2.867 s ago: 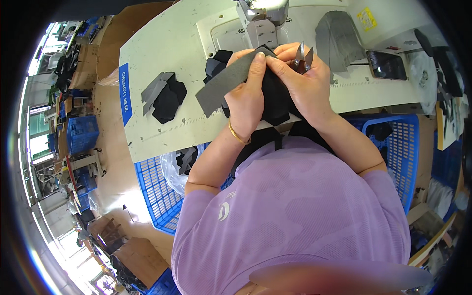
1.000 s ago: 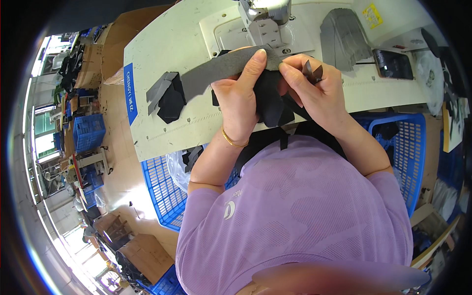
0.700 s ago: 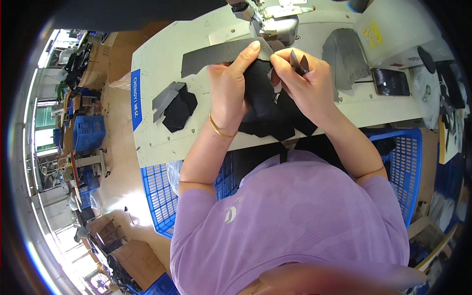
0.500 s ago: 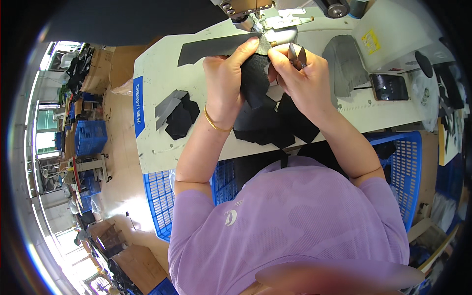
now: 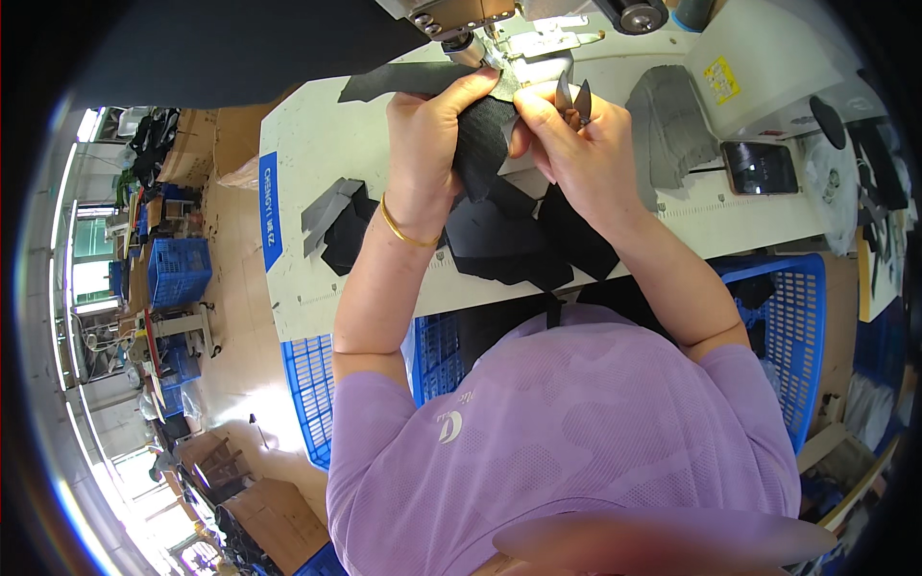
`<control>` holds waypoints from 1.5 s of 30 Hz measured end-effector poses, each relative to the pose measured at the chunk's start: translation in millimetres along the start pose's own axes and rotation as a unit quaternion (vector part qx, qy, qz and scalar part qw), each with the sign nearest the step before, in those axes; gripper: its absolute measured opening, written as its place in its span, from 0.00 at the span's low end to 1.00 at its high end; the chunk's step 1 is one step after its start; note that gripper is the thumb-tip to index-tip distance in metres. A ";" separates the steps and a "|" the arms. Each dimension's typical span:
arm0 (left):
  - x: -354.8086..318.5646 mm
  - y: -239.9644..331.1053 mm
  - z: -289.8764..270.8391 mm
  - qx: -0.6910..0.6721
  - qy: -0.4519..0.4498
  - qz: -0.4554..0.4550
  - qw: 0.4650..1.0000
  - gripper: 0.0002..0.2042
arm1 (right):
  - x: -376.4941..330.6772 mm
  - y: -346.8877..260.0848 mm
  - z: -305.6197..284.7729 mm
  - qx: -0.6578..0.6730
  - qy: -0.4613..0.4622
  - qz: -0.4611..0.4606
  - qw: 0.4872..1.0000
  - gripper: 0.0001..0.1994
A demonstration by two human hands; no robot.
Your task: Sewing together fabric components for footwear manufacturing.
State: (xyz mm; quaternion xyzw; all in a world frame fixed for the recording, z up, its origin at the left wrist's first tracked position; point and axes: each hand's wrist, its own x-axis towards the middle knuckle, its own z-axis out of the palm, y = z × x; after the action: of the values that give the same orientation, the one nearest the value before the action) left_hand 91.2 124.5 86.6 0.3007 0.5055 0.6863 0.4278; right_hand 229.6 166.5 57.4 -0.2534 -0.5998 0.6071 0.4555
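Pressing a black fabric piece (image 5: 483, 144) flat just below the sewing machine (image 5: 480, 19), the left hand (image 5: 427, 144) has its fingers closed on the cloth. The right hand (image 5: 576, 144), just right of that fabric, pinches its edge while its fingers grip small thread snips (image 5: 573, 99). More black pieces (image 5: 509, 240) lie on the white bench (image 5: 317, 154) below the machine, a grey-black stack (image 5: 336, 216) farther left.
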 end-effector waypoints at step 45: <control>45.5 -1.1 -33.6 0.125 -0.044 0.091 0.987 0.07 | -10.7 8.4 4.4 0.039 -0.045 0.019 0.998 0.10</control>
State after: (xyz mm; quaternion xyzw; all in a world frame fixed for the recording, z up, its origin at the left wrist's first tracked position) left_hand 42.5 150.5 74.3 0.4265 0.5384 0.6401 0.3442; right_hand 228.6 156.3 47.5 -0.2186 -0.5907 0.6494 0.4262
